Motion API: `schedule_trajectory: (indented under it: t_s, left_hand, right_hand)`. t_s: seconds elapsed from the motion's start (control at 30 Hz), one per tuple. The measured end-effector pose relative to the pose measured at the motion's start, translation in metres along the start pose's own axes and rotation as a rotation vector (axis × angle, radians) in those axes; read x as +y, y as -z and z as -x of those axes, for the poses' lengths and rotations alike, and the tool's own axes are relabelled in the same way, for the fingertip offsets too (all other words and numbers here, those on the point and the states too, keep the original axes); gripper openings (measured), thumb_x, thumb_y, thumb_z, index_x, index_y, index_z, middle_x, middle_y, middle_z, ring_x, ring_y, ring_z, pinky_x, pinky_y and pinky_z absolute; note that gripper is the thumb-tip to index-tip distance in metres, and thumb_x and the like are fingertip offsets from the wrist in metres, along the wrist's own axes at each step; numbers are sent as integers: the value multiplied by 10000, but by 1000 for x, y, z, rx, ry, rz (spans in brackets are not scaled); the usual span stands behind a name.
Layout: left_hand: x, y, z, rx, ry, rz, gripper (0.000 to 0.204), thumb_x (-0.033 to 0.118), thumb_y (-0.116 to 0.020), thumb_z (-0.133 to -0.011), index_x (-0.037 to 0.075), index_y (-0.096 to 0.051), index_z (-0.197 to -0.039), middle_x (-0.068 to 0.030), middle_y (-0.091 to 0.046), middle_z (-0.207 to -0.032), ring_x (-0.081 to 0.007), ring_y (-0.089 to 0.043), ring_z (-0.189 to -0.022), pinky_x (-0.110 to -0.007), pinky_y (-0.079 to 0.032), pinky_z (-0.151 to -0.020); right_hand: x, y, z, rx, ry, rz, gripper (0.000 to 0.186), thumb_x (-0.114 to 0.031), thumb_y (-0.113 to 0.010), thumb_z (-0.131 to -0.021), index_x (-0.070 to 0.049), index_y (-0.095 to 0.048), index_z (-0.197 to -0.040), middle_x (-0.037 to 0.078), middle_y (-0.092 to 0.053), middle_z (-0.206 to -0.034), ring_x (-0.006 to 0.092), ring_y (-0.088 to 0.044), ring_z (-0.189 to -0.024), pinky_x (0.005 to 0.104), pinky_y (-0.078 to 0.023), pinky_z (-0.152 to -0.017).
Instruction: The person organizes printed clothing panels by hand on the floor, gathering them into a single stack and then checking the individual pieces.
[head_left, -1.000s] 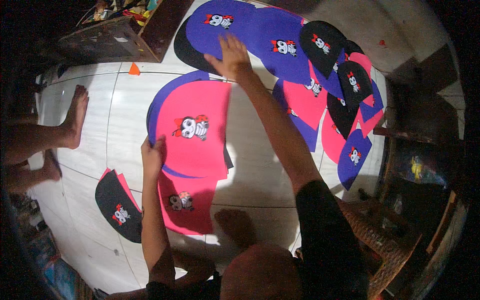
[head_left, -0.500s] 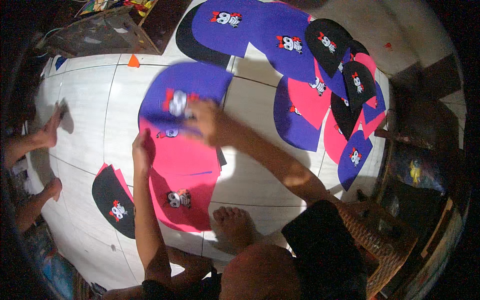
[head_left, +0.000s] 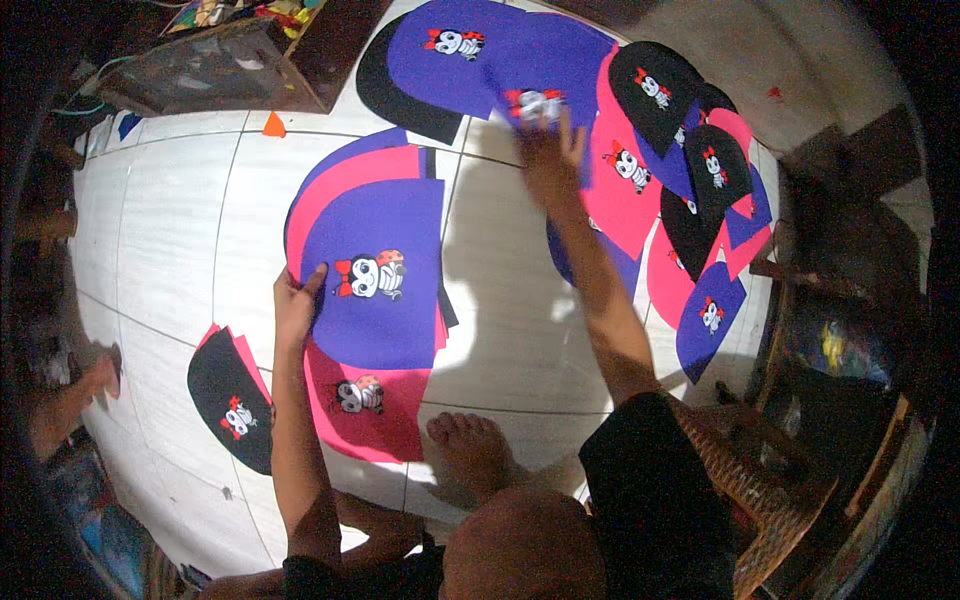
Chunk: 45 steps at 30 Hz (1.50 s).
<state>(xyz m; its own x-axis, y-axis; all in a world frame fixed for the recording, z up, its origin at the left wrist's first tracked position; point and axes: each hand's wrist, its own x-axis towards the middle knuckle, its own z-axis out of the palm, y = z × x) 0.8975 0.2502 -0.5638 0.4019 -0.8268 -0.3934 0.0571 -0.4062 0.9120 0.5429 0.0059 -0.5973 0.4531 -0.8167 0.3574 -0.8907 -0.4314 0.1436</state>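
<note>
My left hand (head_left: 298, 298) pinches the left edge of a purple rounded fabric-like piece (head_left: 385, 215) with a ladybug print. Its thumb lies on top, and the piece rests on a fanned stack of pink (head_left: 345, 178), purple and black pieces. Below it, a pink piece (head_left: 400, 410) with a similar print shows. Farther off to the right, my right hand (head_left: 552, 165) is on another purple piece (head_left: 560, 50), its fingers over the ladybug print. That hand and print are smeared by motion; the fingertips' exact hold is partly hidden.
Several overlapping black, pink and purple pieces (head_left: 712, 165) spread across the right of the tiled floor. A black piece (head_left: 228, 395) over pink ones lies at the left. A wooden box (head_left: 220, 70) stands at the far left, near an orange scrap (head_left: 274, 124). Another person's foot (head_left: 100, 380) shows at left.
My right hand has left the near stack for the far purple piece, which has shifted left, baring more pink. The near purple piece now lies lower, uncovering pink and purple edges behind it.
</note>
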Motion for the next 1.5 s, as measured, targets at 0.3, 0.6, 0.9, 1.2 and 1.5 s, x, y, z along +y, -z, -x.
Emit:
schedule_trajectory:
  t_s: [0.3, 0.6, 0.9, 1.2, 1.5]
  left_hand:
    - [10, -13, -2, 38, 196, 336, 461, 366, -594, -992, -41, -615, -1207, -83, -651, -1041, -159, -575, -866, -269, -460, -833]
    - [17, -10, -5, -138, 90, 39, 370, 112, -687, -922, -61, -582, -1231, -123, -683, -1156, -184, -651, -1005, -322, -502, -910]
    - [3, -45, -4, -142, 13, 49, 289, 128, -695, -929, -58, -647, -1144, -102, -712, -1056, -146, -647, -918, -294, -504, -839]
    - [6, -48, -4, -117, 98, -72, 360, 215, -684, -941, -26, -637, -1205, -90, -696, -1130, -169, -646, -967, -306, -500, -875]
    - [2, -38, -1, -217, 171, -64, 242, 142, -650, -946, -6, -641, -1138, -37, -684, -952, -83, -584, -726, -237, -455, -647]
  right_hand:
    - [-221, 152, 123, -341, 122, -911, 650, -440, -614, -909, 50, -526, -1327, 288, -497, -1370, 480, -403, -1330, 562, -289, -1123]
    - [77, 27, 102, -108, -552, 72, 681, -445, -549, -961, -7, -394, -1459, 251, -311, -1548, 454, -267, -1431, 614, -233, -1134]
    - [35, 37, 105, -204, -451, -185, 616, -288, -560, -971, -146, -335, -1527, 173, -208, -1617, 423, -170, -1485, 693, -197, -1109]
    - [-94, 109, 99, -53, -129, -968, 516, -171, -583, -916, -3, -436, -1381, 233, -447, -1399, 435, -404, -1305, 543, -309, -1104]
    - [-89, 95, 163, -260, -122, -730, 622, -356, -632, -924, -12, -457, -1412, 245, -423, -1468, 408, -369, -1383, 557, -248, -1138]
